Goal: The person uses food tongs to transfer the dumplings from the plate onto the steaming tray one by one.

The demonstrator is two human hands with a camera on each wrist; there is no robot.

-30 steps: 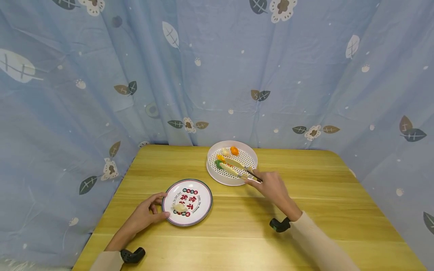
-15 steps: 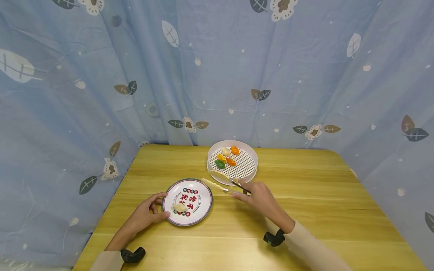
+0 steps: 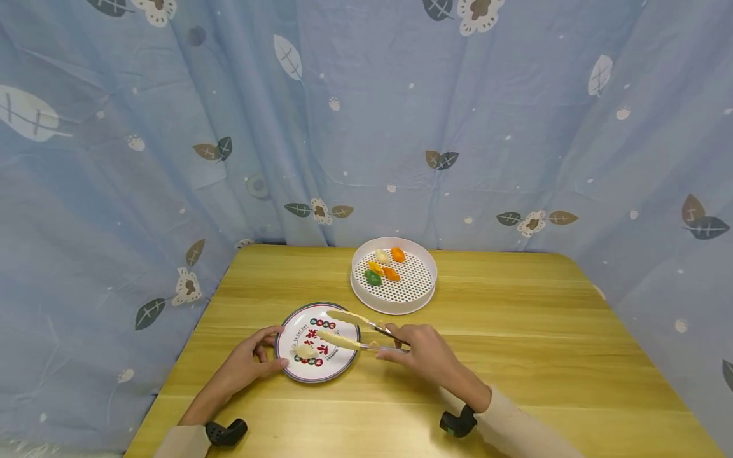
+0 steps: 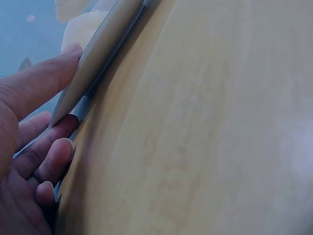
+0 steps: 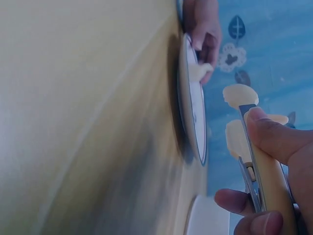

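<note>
your right hand [image 3: 422,352] grips the handle end of the cream plastic tongs with metal hinge [image 3: 355,331], fingers curled round it. the tongs' long axis runs from your hand out over the round white plate with red and green printed pattern [image 3: 343,327]; the two arms are spread, tips above the plate's near-right part. whether anything sits between the tips is hard to make out in the head view; the right wrist view shows pale scalloped tips [image 5: 239,95] with nothing clearly between them.

your left hand [image 3: 246,362] holds the plate at its left rim, thumb on top and fingers curled under the edge [image 4: 49,156]. one pale dumpling [image 3: 303,350] lies on the plate, left of the tong tips and nearer your left hand.

beyond the plate, well apart to its far right, sits the round white perforated steamer tray [image 3: 420,299] with green, orange and pale pieces [image 3: 382,267] at its far-left side.

the left wrist view is mostly bare yellow wooden tabletop [image 4: 205,127]; the plate shows only edge-on.
</note>
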